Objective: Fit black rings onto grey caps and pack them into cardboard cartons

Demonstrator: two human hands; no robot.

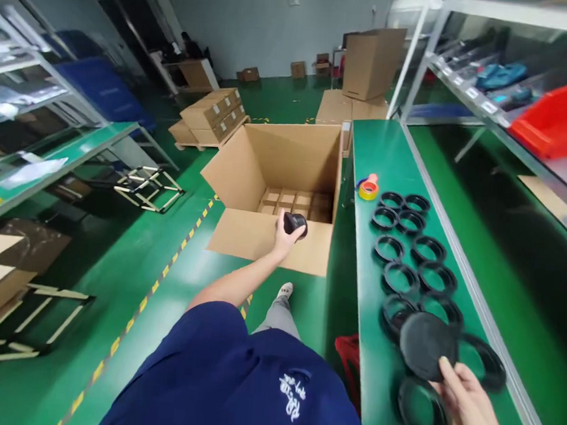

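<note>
My left hand (285, 240) reaches forward, its fingers wrapped round a black round part (295, 224), over the front flap of a large open cardboard box (298, 155). Cardboard dividers (285, 196) show at the bottom of that box. At the lower right my right hand (465, 400) pinches the edge of a flat black disc (427, 345). The disc is above the green workbench (369, 245) and covers part of the black rings beneath it. Several black rings (401, 278) lie in two rough rows along the bench.
Tape rolls (368, 189) sit at the bench's left edge. Shelving with a red bin (561, 116) stands to the right. Stacked cartons (212, 116) rest on a pallet behind the box. Wooden frames (148, 189) stand on the floor at left, beyond a striped floor line (157, 288).
</note>
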